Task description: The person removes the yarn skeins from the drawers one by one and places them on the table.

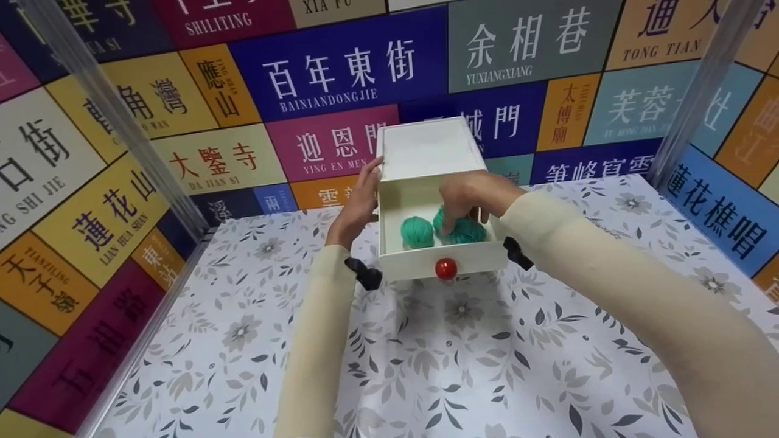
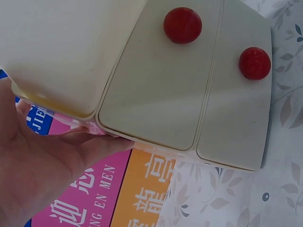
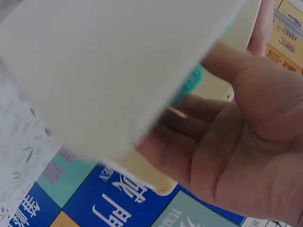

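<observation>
A small white drawer cabinet [image 1: 432, 149] stands on the table, its top drawer [image 1: 411, 267] pulled out. My left hand [image 1: 359, 204] rests against the cabinet's left side; in the left wrist view its fingers [image 2: 102, 146] lie along that side. Inside the drawer sits a ball of green yarn [image 1: 417, 232]. Beside it, my right hand [image 1: 471, 193] reaches in from above and grips more green yarn [image 1: 467, 231]. In the right wrist view the thumb and curled fingers close about this yarn [image 3: 191, 81], partly hidden by the drawer wall. I cannot tell whether that is one ball or two.
The open drawer has a red knob [image 1: 446, 268]. Two lower drawers, shut, carry red knobs [image 2: 182, 25] too. A floral cloth [image 1: 243, 365] covers the table. Behind stands a wall of colourful sign panels [image 1: 341, 67], with clear upright strips [image 1: 694, 85] at the corners.
</observation>
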The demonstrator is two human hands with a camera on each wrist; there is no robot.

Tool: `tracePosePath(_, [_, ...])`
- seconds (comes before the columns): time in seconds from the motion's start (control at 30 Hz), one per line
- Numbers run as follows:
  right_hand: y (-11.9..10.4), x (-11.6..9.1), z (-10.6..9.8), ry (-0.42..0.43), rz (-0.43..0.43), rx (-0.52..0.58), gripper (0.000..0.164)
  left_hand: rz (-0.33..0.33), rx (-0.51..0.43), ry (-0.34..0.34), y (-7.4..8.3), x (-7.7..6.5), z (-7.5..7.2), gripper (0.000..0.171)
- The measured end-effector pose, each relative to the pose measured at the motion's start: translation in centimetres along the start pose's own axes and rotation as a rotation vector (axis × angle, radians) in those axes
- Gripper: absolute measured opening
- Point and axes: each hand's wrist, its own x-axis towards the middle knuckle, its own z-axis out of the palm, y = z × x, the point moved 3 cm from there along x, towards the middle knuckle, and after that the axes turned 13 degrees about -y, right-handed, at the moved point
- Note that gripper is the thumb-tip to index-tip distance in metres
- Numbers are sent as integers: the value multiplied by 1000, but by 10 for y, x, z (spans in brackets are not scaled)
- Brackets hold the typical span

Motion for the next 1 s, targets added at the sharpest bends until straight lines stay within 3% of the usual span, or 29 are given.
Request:
tracePosePath(0.17, [-1,-2,-2,-7,0,-12,37,7,15,-8,0,-1,0,49])
tracePosePath(0.4, [4,-15,-11,87,-36,49,25,-8,3,-10,-1,-3,-1,50])
tracePosePath(0.73, [28,-38,-23,88,-78,209,51,17,-5,-6,2,0,2,48])
tracePosePath(1.0, [55,-53,-39,175,-159,270,61,20,1,-9,1,0,1,49])
